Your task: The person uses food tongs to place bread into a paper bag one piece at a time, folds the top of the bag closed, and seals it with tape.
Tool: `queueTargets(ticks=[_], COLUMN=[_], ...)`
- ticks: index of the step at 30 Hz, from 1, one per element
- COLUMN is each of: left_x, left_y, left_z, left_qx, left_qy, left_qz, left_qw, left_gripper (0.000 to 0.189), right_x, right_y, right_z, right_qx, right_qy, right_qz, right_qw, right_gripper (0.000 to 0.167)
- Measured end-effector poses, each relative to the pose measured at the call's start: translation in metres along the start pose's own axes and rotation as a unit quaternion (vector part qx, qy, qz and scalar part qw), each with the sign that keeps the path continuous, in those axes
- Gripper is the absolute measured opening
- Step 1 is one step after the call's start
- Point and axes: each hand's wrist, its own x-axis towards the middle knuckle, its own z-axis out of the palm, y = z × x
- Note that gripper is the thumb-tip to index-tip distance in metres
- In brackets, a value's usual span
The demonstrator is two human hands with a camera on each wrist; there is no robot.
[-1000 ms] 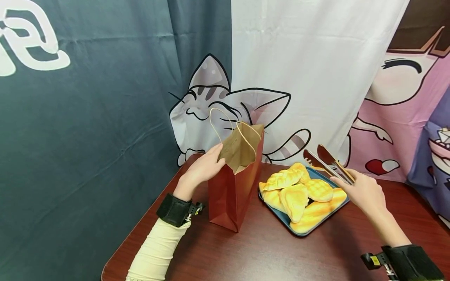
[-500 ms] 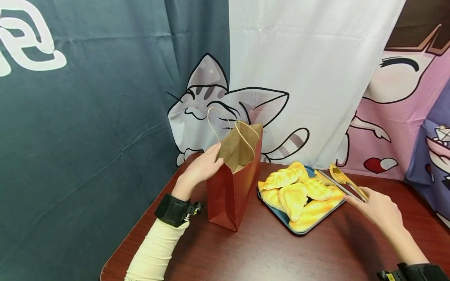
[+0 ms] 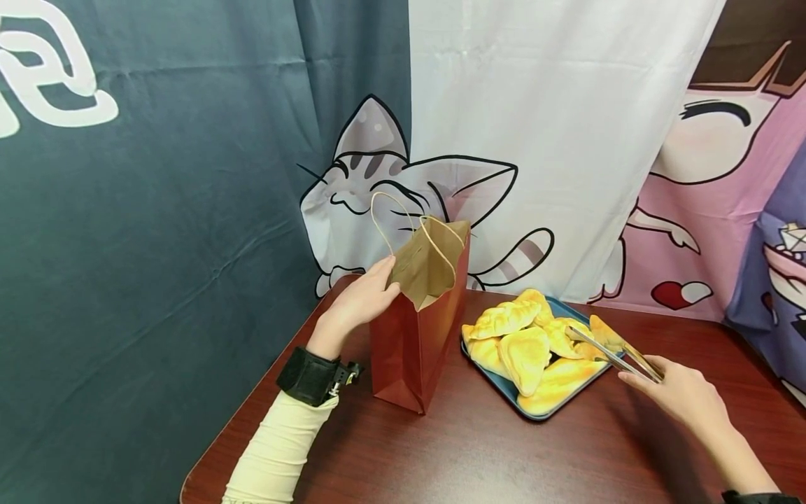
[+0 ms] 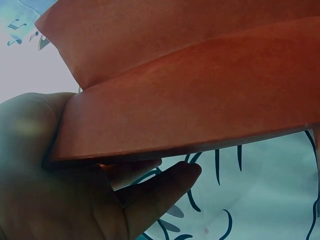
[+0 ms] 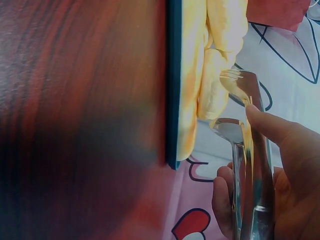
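Observation:
My left hand (image 3: 360,299) holds the upper left side of an upright red paper bag (image 3: 397,353), thumb near its open mouth. In the left wrist view the bag's edge (image 4: 190,115) lies between thumb and fingers. My right hand (image 3: 686,397) grips metal serving tongs (image 3: 606,336) by their arms. Their two ends stand apart, one on each side of a round scored bun (image 3: 557,336) at the tray's right rear. In the right wrist view the forked end (image 5: 239,84) overlaps the bun, and the spoon-like end (image 5: 229,131) sits just beyond it.
A blue tray (image 3: 568,308) bears several breads, among them a long loaf (image 3: 557,385), a triangular bread (image 3: 525,358) and a braided one (image 3: 506,320). Twine handles (image 3: 436,243) rise from the bag's mouth. Printed curtains (image 3: 598,140) hang behind the dark red table (image 3: 478,455).
My right hand has moved right and down, lowering the tongs from above the tray's back edge to either side of the round bun. My left hand has stayed on the bag.

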Motion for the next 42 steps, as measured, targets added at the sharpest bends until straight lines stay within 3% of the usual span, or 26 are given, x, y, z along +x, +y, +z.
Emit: queueTargets(ticks=[6, 19, 24, 29, 34, 37, 42], left_x=[-0.001, 0.0, 0.001, 0.001, 0.002, 0.002, 0.002], left_y=[0.001, 0.0, -0.001, -0.001, -0.002, -0.002, -0.002], left_z=[-0.001, 0.0, 0.001, 0.001, 0.002, 0.002, 0.003], left_qx=[0.0, 0.005, 0.001, -0.001, -0.003, -0.001, -0.001], left_qy=[-0.001, -0.001, 0.0, 0.002, 0.003, 0.004, 0.006], left_qz=[-0.004, -0.006, -0.004, -0.005, -0.008, -0.006, -0.008], left_qw=[1.0, 1.0, 1.0, 1.0, 1.0, 1.0, 0.9999], left_gripper=[0.064, 0.065, 0.065, 0.064, 0.064, 0.064, 0.064], right_x=[-0.004, -0.01, -0.008, -0.005, -0.003, -0.001, 0.005], right_y=[0.002, -0.002, 0.0, 0.008, 0.016, 0.018, 0.017], right_z=[0.005, 0.016, 0.017, 0.019, 0.024, 0.026, 0.029], right_qx=[-0.003, -0.066, -0.102, -0.129, -0.152, -0.161, -0.162], right_qy=[0.022, 0.146, 0.224, 0.291, 0.338, 0.348, 0.346], right_qz=[-0.016, -0.077, -0.148, -0.214, -0.259, -0.27, -0.26], right_qw=[0.9996, 0.9841, 0.9579, 0.9237, 0.8921, 0.8832, 0.8871], right_gripper=[0.083, 0.067, 0.069, 0.096, 0.086, 0.083, 0.082])
